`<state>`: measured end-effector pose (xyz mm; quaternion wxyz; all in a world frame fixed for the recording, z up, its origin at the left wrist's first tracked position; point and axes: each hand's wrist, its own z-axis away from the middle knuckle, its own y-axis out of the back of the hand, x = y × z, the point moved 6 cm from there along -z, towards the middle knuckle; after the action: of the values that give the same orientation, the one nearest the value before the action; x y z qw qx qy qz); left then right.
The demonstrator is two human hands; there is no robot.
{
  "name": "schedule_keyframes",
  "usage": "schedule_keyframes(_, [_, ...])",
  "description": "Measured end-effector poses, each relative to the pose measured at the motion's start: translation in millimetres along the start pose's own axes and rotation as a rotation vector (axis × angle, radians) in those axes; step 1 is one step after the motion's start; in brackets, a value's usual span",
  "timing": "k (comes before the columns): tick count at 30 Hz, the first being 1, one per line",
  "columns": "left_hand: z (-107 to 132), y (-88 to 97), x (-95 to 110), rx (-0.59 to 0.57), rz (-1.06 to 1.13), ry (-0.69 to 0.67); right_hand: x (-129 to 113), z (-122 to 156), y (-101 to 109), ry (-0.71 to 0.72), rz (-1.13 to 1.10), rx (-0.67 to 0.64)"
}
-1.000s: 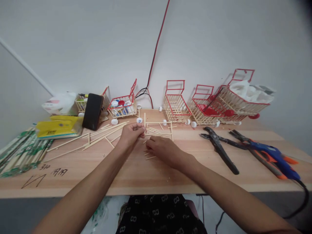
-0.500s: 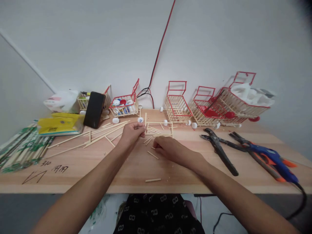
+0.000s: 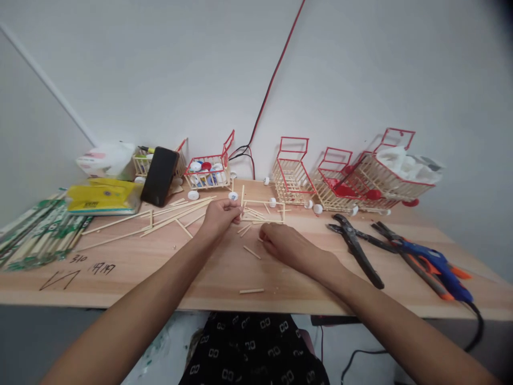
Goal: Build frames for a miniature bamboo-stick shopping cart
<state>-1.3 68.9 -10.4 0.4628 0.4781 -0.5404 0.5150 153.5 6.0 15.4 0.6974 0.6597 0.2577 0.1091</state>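
My left hand (image 3: pixel 222 216) is closed in a pinch on the left end of a small rectangular frame of wooden sticks (image 3: pixel 284 213). One stick of it points upward beside my fingertips. My right hand (image 3: pixel 282 241) rests low over the wood just in front of the frame, its fingers curled together. The tip of a stick seems to show at those fingers, but most of it is hidden. Short cut sticks (image 3: pixel 252 252) lie around and behind the right hand. Another short stick (image 3: pixel 251 291) lies closer to the table's front edge.
Small stick carts (image 3: pixel 294 176) with red rims line the wall. Long sticks (image 3: pixel 176 216), a phone (image 3: pixel 160 176), a yellow packet (image 3: pixel 103 197) and bagged sticks (image 3: pixel 44 235) are on the left. Pliers (image 3: pixel 358 251) and a blue glue gun (image 3: pixel 436 264) lie on the right.
The view has shifted slightly. My right hand has moved a little to the right, while my left hand keeps its pinch on the frame.
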Motion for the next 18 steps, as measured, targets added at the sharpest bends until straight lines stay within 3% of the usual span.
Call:
schedule_keyframes(5, [2, -1.1, 3, -0.017, 0.003, -0.002, 25, -1, 15, -0.062, -0.435, 0.155])
schedule_keyframes(10, [3, -2.2, 6, -0.023, -0.004, 0.008, 45, -19, 23, -0.191, -0.871, 0.268])
schedule_keyframes(14, [4, -1.8, 5, -0.006, -0.001, 0.033, 48, -36, 13, -0.266, -0.972, 0.349])
schedule_keyframes(18, [5, -2.1, 7, -0.006, -0.016, 0.046, 50, -44, 2, -0.297, -0.907, 0.425])
